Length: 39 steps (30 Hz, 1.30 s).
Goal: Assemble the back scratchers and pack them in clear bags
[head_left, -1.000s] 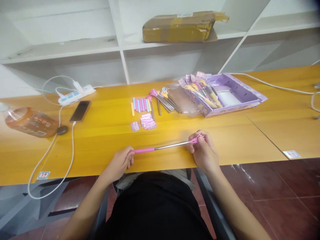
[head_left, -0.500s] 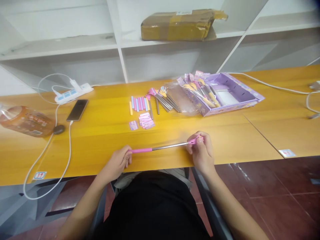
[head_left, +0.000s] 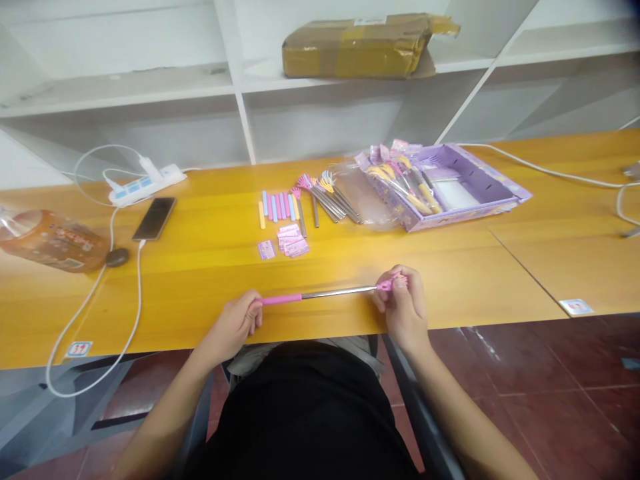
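Observation:
A back scratcher [head_left: 338, 292] with a pink grip, a bare metal rod and a pink claw head stretches level between my hands, above the table's front edge. My left hand [head_left: 239, 320] is closed round the end of the pink grip. The claw head is pinched in my right hand [head_left: 403, 303], whose fingers partly cover it. Beyond them lie a row of pink, blue and yellow grip tubes [head_left: 279, 207], a small pile of printed cards [head_left: 293, 241] and several metal rods with claw heads [head_left: 330, 202].
A purple box [head_left: 493, 167] with bagged back scratchers stands at the back right. On the left are a phone [head_left: 155, 219], a power strip [head_left: 148, 185], a looping white cable [head_left: 140, 300] and an orange bottle [head_left: 55, 240]. A taped carton [head_left: 357, 50] sits on the shelf.
Both hands keep their hold on the back scratcher, which stays almost in the same place. The whole view has shifted very slightly.

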Each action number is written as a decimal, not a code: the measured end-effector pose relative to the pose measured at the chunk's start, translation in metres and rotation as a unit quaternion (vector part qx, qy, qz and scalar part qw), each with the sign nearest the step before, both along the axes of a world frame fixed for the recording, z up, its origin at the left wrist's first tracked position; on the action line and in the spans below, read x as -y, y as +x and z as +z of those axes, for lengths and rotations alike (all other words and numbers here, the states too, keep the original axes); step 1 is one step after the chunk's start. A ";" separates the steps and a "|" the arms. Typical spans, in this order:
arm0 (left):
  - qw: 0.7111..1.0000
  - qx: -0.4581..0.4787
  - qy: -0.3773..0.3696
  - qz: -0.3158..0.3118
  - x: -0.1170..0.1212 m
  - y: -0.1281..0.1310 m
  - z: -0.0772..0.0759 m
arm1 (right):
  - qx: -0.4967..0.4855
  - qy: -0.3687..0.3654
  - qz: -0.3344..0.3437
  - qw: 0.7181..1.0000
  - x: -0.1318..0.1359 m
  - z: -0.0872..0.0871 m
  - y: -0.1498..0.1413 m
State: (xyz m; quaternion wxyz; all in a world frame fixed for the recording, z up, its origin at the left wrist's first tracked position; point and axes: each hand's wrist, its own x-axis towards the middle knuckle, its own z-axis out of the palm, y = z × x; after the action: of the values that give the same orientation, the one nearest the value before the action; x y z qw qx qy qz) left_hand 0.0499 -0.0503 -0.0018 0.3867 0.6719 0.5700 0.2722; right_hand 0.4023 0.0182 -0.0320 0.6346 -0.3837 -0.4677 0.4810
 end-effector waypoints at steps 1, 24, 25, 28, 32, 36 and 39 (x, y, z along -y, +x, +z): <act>1.000 -0.007 0.003 0.002 0.000 0.000 0.000 | 0.005 0.004 -0.003 1.000 0.001 0.000 0.000; 1.000 -0.017 -0.003 -0.007 -0.001 0.001 0.002 | 0.084 0.010 0.039 0.996 0.027 0.008 -0.040; 1.000 -0.014 -0.003 -0.006 -0.001 0.001 0.002 | 0.087 0.010 0.038 0.995 0.028 0.009 -0.042; 1.000 -0.009 -0.002 -0.006 0.000 0.000 0.002 | 0.095 0.005 0.036 0.995 0.030 0.010 -0.045; 1.000 0.005 -0.007 -0.013 0.000 0.000 0.004 | 0.092 -0.024 0.061 0.994 0.023 0.009 -0.038; 1.000 0.025 -0.004 -0.006 0.001 0.003 0.008 | 0.076 -0.055 0.087 0.992 0.015 0.004 -0.027; 0.999 0.031 -0.004 0.006 0.001 0.003 0.008 | 0.078 -0.059 0.087 0.991 0.014 0.000 -0.023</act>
State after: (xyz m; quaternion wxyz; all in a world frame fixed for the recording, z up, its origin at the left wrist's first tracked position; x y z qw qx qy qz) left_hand 0.0530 -0.0514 0.0058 0.4051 0.6581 0.5628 0.2933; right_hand 0.3790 0.0043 -0.0315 0.5284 -0.4148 -0.5184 0.5292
